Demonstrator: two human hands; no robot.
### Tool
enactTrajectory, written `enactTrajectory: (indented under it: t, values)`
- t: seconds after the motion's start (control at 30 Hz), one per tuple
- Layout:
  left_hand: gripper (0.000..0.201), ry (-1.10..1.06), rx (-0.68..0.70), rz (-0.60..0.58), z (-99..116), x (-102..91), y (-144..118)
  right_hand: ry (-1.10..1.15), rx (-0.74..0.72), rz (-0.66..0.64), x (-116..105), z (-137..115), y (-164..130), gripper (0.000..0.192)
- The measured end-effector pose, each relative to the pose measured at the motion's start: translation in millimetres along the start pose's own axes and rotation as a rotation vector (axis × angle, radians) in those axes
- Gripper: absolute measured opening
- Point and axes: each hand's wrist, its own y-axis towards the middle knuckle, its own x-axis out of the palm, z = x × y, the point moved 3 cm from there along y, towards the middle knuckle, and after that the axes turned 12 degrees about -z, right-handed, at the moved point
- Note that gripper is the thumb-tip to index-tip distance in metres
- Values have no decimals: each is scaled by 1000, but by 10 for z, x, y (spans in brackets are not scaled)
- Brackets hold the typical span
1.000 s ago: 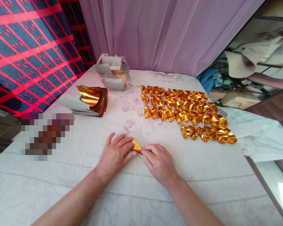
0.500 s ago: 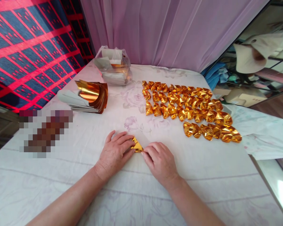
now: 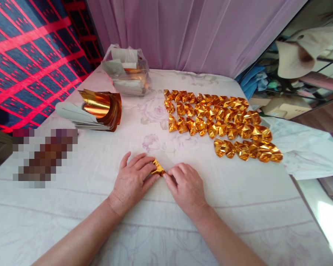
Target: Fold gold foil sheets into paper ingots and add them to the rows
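Observation:
A small piece of gold foil paper (image 3: 157, 168), folded to a narrow triangle, lies on the bed-like surface between my hands. My left hand (image 3: 131, 180) holds it down from the left, its fingertips on the foil and its thumb at the near edge, covering part of it. At the foil's right corner, the thumb and curled fingers of my right hand (image 3: 186, 186) pinch it. Beyond, to the right, folded gold foil pieces (image 3: 201, 126) sit in several rows. A bent stack of gold foil sheets (image 3: 98, 107) with pale backs stands at the left.
A clear plastic bag (image 3: 127, 70) of more foil sheets is behind the stack. The floral white cloth (image 3: 113, 236) covers the work surface. A purple curtain (image 3: 166, 33) hangs at the back. On the right are cluttered shelves with a cardboard box (image 3: 285, 107). Something pixelated lies at the left.
The foil's visible part has become narrower, with its right corner folded in under my right fingers. My right hand has shifted slightly left. The whole view has moved a little.

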Motion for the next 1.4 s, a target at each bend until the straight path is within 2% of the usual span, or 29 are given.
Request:
enactTrajectory:
  t: [0.27, 1.03, 1.4]
  values:
    - [10, 13, -2, 27, 14, 8, 11, 17, 40, 1, 8, 5, -2, 20]
    - [10, 41, -19, 37, 55, -4, 24, 24, 36, 9, 0, -13, 11, 19]
    - [8, -5, -43, 3, 45, -5, 41, -7, 49, 15, 9, -19, 23, 20]
